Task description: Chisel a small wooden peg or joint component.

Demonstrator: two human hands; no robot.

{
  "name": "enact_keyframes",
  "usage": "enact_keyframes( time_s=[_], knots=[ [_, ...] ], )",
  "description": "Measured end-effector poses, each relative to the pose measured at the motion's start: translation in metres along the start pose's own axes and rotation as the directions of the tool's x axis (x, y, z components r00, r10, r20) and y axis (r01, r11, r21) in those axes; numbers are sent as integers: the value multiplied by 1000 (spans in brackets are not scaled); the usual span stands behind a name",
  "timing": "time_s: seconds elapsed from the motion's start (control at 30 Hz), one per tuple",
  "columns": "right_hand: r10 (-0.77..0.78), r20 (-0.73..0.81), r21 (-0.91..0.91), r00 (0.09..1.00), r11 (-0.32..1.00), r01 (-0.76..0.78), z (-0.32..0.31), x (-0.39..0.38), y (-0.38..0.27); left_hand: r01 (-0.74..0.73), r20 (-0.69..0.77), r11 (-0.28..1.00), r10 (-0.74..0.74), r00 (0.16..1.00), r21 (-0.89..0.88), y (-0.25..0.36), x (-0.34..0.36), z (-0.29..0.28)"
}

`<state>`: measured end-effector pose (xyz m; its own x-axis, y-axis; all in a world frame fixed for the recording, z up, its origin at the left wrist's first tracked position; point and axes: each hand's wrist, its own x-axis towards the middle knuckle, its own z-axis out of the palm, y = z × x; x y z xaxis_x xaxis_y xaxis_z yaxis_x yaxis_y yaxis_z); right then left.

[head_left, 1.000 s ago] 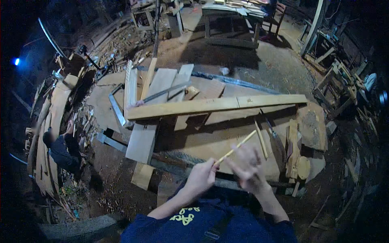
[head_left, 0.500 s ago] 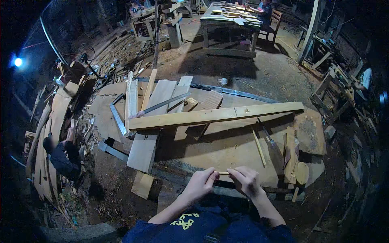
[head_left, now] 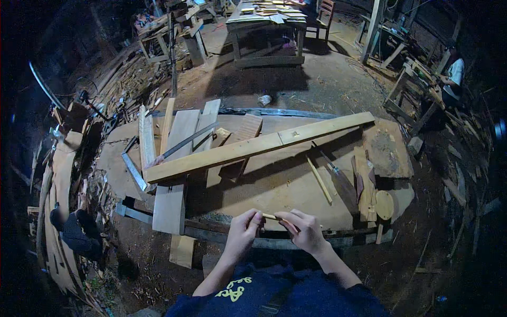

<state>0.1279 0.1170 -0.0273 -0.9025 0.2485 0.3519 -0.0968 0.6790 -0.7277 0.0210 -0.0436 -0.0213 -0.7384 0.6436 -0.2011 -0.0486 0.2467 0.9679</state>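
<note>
Since half a second ago, the person's two hands have closed in on a thin wooden stick [head_left: 274,217], which a second ago stood raised at a slant above the counter [head_left: 274,182] and now lies nearly level between them at its near edge. The left hand [head_left: 244,232] pinches the stick's left end, fingers [head_left: 257,218] pressed together around it; the right hand [head_left: 302,230] grips the other end with fingers curled and closed over the wood, hiding most of its length.

Just beyond the hands, the broad, worn counter carries a long plank [head_left: 259,148] laid slantwise across it, running from lower left to upper right. A second thin stick [head_left: 319,179] rests well apart from the hands, to the right of centre, beside a dark-handled tool [head_left: 338,177]. Several shorter boards [head_left: 179,137] lie fanned out at the counter's left end, with a metal square [head_left: 134,171] propped against them and one wide board [head_left: 170,208] hanging over the near edge. A small wood block [head_left: 182,250] sits on the dirt floor [head_left: 327,84] below it. At the counter's right end lies a dark, rough slab [head_left: 388,150] and a round wooden disc [head_left: 384,205].

In the background stands a work table [head_left: 266,24] stacked with wood pieces. Another person [head_left: 451,76] works at the far right.
</note>
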Motion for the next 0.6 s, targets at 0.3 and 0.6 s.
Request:
enact_keyframes(
  time_s=[0.3,0.6],
  knots=[
    [-100,-199,-84,975,993,85,-9,4,-10,-298,-16,948,302,953,117,21,0,0],
    [-91,-232,21,968,995,98,-16,4,-26,-352,-25,933,355,935,72,31,-8,-1]
  ],
)
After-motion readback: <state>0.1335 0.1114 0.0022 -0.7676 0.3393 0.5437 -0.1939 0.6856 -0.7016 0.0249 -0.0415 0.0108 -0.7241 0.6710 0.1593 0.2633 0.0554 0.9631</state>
